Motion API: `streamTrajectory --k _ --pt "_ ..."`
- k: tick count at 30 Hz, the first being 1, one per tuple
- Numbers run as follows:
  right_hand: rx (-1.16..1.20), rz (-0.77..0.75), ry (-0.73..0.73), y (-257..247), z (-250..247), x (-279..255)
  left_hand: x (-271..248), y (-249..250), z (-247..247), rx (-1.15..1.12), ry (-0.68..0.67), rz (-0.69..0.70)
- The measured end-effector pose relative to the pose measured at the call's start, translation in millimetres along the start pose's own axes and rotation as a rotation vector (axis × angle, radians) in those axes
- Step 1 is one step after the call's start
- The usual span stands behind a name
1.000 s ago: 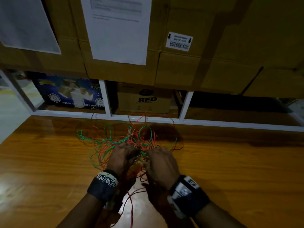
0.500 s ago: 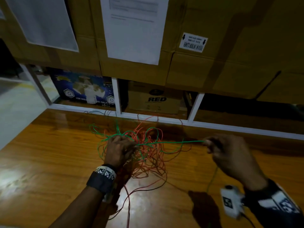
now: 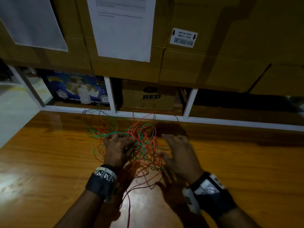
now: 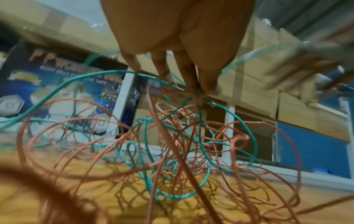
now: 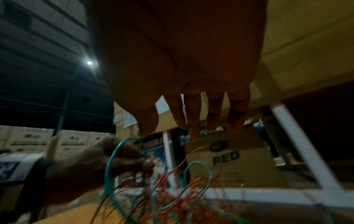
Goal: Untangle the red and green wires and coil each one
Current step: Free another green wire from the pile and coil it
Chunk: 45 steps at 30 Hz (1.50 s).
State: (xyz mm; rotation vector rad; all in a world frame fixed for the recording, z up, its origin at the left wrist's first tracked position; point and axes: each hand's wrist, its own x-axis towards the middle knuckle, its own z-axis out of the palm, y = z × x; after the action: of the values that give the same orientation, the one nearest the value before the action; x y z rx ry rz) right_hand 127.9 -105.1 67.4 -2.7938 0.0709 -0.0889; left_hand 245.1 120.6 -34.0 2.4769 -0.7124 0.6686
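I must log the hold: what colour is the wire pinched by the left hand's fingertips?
Green wire, pinched by the left hand; clearest in the left wrist view.

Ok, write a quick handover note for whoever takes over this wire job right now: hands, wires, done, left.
Left hand: pinching a green wire strand at the top of the tangle, holding part of it off the table.
Right hand: fingers spread, holding nothing, beside the tangle's right edge.
Wires: the red wire and the green one are still one knotted heap mid-table; a red tail runs toward the near edge.
Done: nothing separated or coiled.
Left: free each wire, then coil both.
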Motion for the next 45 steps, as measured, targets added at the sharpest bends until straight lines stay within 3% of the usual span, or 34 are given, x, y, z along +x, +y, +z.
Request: streamTrajectory --k 2,5,7,11,15,17,19,21,23,25,28,32,35,41,43,45 --pt "-0.020 -0.078 -0.041 -25.0 25.0 15.4 -1.5 4.9 -3.7 0.017 0.012 -0.002" --pt "0.062 -0.124 0.011 -41.3 50.2 33.7 -4.4 7.8 -6.1 -0.001 0.040 -0.002" --pt "0.272 -0.094 0.010 -41.1 54.8 43.8 -6.2 6.5 -8.2 -0.011 0.062 -0.025" --pt "0.744 0.046 -0.174 -44.1 43.4 50.8 -9.6 3.0 -11.1 0.001 0.069 -0.038" --pt "0.706 -0.067 -0.235 -48.0 31.9 37.0 -8.0 4.4 -8.6 -0.035 0.045 -0.053" --pt "0.756 -0.046 -0.282 -39.5 13.0 32.8 -10.8 -1.8 -5.6 -0.044 0.033 -0.053" --pt "0.755 -0.041 -0.238 -30.9 -14.4 33.0 -14.8 -8.8 -4.4 -0.049 0.030 -0.025" --pt "0.526 -0.083 -0.146 -28.2 -30.8 35.6 -15.3 -8.8 -4.9 -0.041 0.047 0.009" --pt "0.409 -0.026 -0.228 -36.0 -21.9 39.9 -9.8 -1.3 -5.9 -0.038 0.071 0.033" --pt "0.522 0.071 -0.385 -46.5 8.9 39.7 -5.7 5.3 -2.2 -0.046 0.076 0.040" --pt "0.721 0.092 -0.409 -54.0 43.4 32.7 -8.7 8.0 0.6 -0.171 0.062 0.042" --pt "1.014 0.201 -0.434 -40.5 3.2 17.3 -12.6 1.4 -5.9 -0.218 0.048 0.075" --pt "1.073 0.104 -0.367 -10.6 -56.7 5.9 -17.9 -23.5 -5.0 -0.172 0.008 0.033" --pt "1.203 0.173 -0.026 57.5 -157.1 -29.8 -17.8 -45.8 -5.6 -0.170 -0.052 -0.027" --pt "1.038 0.226 0.053 80.3 -161.0 -35.1 -12.2 -41.4 -5.1 -0.155 -0.056 -0.012" --pt "0.552 0.273 0.156 97.6 -151.2 -35.4 -6.9 -33.5 -5.1 -0.130 -0.040 0.022"
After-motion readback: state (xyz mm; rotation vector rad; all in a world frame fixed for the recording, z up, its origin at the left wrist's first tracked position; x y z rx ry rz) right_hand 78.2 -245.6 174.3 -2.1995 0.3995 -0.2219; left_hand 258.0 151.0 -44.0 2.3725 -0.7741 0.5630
